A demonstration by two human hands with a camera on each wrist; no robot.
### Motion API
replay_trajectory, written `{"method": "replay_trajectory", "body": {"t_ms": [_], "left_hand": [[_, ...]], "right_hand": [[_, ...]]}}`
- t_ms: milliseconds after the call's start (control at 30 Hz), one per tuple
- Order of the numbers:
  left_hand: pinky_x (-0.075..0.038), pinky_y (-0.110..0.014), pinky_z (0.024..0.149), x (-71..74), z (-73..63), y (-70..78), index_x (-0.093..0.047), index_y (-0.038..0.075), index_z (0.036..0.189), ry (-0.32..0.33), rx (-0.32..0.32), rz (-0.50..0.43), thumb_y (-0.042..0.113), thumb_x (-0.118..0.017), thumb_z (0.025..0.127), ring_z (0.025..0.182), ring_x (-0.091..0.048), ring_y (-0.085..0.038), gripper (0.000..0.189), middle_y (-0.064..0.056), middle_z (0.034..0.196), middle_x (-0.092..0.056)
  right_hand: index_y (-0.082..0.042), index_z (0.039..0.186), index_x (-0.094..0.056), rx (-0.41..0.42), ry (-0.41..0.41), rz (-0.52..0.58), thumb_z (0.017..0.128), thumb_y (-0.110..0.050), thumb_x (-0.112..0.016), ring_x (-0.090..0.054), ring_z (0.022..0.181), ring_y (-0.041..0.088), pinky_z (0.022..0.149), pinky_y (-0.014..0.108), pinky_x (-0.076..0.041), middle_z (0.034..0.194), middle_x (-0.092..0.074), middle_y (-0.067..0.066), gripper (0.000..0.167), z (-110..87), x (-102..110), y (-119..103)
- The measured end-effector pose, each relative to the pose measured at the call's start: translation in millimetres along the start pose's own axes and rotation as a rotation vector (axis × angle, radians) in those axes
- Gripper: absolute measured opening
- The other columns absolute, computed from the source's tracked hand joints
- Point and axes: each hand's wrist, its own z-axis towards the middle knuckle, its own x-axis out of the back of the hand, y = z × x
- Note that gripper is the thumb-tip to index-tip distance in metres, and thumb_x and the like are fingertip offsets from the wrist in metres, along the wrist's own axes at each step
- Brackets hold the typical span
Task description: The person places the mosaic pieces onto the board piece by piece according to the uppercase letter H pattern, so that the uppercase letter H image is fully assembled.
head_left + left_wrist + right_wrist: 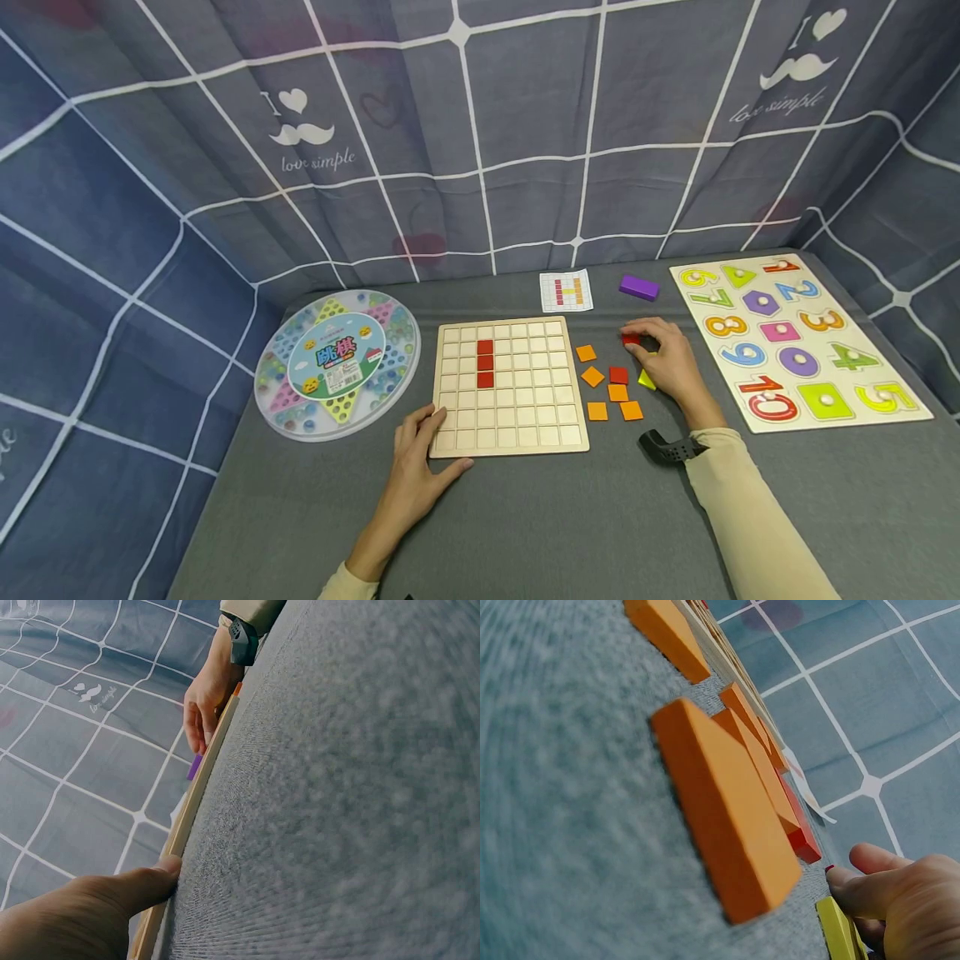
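A wooden grid board [522, 408] lies flat, with three red square tiles [485, 362] set in one column. My left hand [415, 458] rests at its near left corner, thumb and fingers spread; the left wrist view shows the thumb [154, 885] against the board's edge. Right of the board, my right hand [667, 358] pinches a red tile [631, 339] near the table surface. Below that hand sits a yellow tile [647, 380], partly covered. Several orange tiles [632, 410] and another red tile [618, 375] lie between board and hand.
Behind the board lie a pattern card [566, 291] and a purple block [639, 288]. A round board-game box [408, 358] is at left, a number puzzle board [813, 421] at right. A grey checked curtain [525, 208] hangs around the table.
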Motion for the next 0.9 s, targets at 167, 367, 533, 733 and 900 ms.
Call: {"method": "replay_trajectory", "body": {"t_ms": [167,367,533,733,900], "left_hand": [[-0.042,-0.055,0.094,-0.4,0.1,-0.7,-0.052,0.005,0.139,0.007,-0.014,0.009,0.027,-0.089,0.071,0.123,-0.041,-0.034,0.081,-0.02,0.14,-0.044],[-0.043,-0.054,0.093,-1.1,-0.1,-1.2,-0.052,0.005,0.139,0.011,-0.025,0.003,0.028,-0.089,0.07,0.121,-0.041,-0.034,0.082,-0.021,0.139,-0.045],[-0.042,-0.054,0.095,-0.6,-0.4,-1.2,-0.052,0.006,0.14,-0.004,0.003,-0.011,0.029,-0.089,0.07,0.123,-0.04,-0.033,0.082,-0.02,0.14,-0.045],[-0.042,-0.055,0.096,-0.3,-0.6,-0.6,-0.051,0.005,0.14,0.008,-0.003,-0.002,0.027,-0.089,0.07,0.124,-0.04,-0.034,0.083,-0.02,0.141,-0.044],[-0.042,-0.055,0.096,-0.7,-0.5,-0.3,-0.052,0.006,0.14,0.007,-0.004,-0.003,0.027,-0.09,0.069,0.124,-0.04,-0.034,0.083,-0.019,0.14,-0.045]], "right_hand": [[-0.005,0.106,-0.072,-0.016,0.011,-0.009,0.086,-0.002,-0.073,-0.054,0.101,0.032,0.089,0.046,-0.037,0.109,-0.066,0.014,0.02,0.1,0.4,0.5],[-0.006,0.104,-0.072,-0.005,0.012,-0.01,0.086,-0.002,-0.073,-0.054,0.099,0.03,0.087,0.043,-0.038,0.106,-0.067,0.013,0.019,0.3,0.0,2.2],[-0.006,0.103,-0.073,0.002,0.018,-0.003,0.085,-0.001,-0.074,-0.055,0.098,0.03,0.087,0.043,-0.038,0.105,-0.068,0.012,0.019,-0.5,0.2,2.4],[-0.005,0.102,-0.073,0.007,0.025,-0.001,0.085,-0.001,-0.074,-0.055,0.098,0.03,0.087,0.043,-0.038,0.104,-0.068,0.012,0.018,-0.8,0.2,2.5],[-0.005,0.101,-0.073,0.013,0.029,-0.001,0.085,-0.001,-0.074,-0.055,0.097,0.029,0.086,0.041,-0.038,0.103,-0.068,0.012,0.017,-1.2,0.0,2.5]]}}
